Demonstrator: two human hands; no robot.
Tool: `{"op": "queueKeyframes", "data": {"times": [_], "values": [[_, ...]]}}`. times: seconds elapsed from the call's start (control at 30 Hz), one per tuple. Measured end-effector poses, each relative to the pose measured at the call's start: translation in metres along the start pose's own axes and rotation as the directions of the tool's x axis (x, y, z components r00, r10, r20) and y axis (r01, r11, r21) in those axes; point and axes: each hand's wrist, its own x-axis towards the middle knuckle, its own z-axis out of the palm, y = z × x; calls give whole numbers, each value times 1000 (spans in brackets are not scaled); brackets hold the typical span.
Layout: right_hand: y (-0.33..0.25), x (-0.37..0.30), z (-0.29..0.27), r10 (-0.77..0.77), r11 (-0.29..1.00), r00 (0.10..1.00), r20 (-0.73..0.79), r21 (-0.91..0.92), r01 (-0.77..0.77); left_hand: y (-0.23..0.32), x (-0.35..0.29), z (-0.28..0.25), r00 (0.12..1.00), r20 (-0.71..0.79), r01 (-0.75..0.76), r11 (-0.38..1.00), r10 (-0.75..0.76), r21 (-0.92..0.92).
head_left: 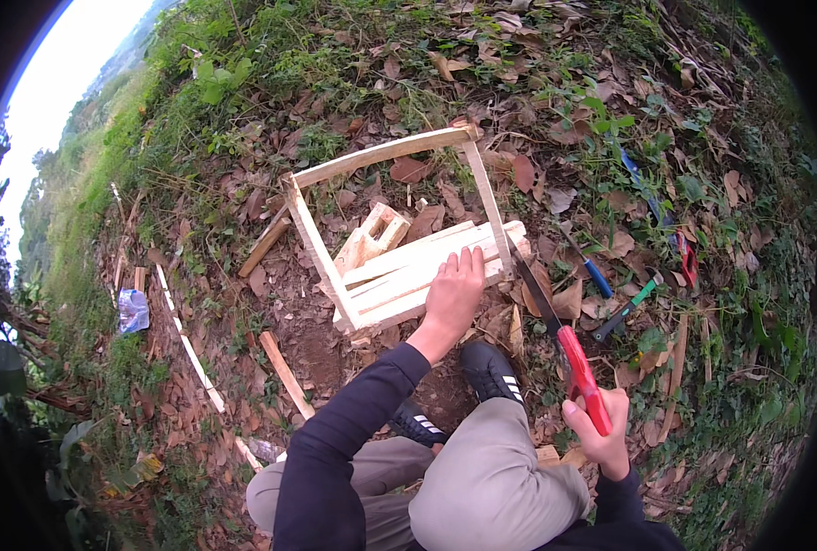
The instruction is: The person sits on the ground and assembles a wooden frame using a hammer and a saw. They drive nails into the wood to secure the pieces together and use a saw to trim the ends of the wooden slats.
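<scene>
A small frame of pale wooden strips (385,154) stands on the ground before me, with several pale slats (399,266) lying along its near side. On these slats rests my left hand (454,292), its fingers stretched flat over the nearer ones. My right hand (603,432) is closed round the red handle (583,367) of a handsaw. The saw's dark blade (537,292) slants up and left, its tip beside the frame's right post and the slats' right ends. Whether its teeth touch the wood, I cannot tell.
Right of the saw lie a hammer (631,303) with a green handle, a blue-handled tool (598,278) and a red-handled tool (684,259). Wood blocks (371,237) sit behind the slats. Sticks (286,375) and a clear plastic bag (133,311) lie leftward among dry leaves.
</scene>
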Motion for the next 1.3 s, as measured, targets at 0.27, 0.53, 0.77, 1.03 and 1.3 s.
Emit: {"op": "queueKeyframes", "data": {"times": [0.27,0.53,0.77,1.03,1.3], "values": [[30,14,11,31,999,999,19,36,-31,2,-11,22,988,9,155,973,-156,-174],[7,35,30,-103,993,994,35,58,101,-58,-13,-28,983,24,184,946,-184,-268],[33,30,52,-42,999,999,-9,-3,42,-27,-37,57,980,-71,171,973,-184,-154],[-2,28,61,23,992,996,90,-122,-12,-5,-63,85,978,-32,202,977,-205,-67],[-33,16,28,80,992,995,53,-101,-75,-20,-50,67,983,4,185,981,-185,-62]]}}
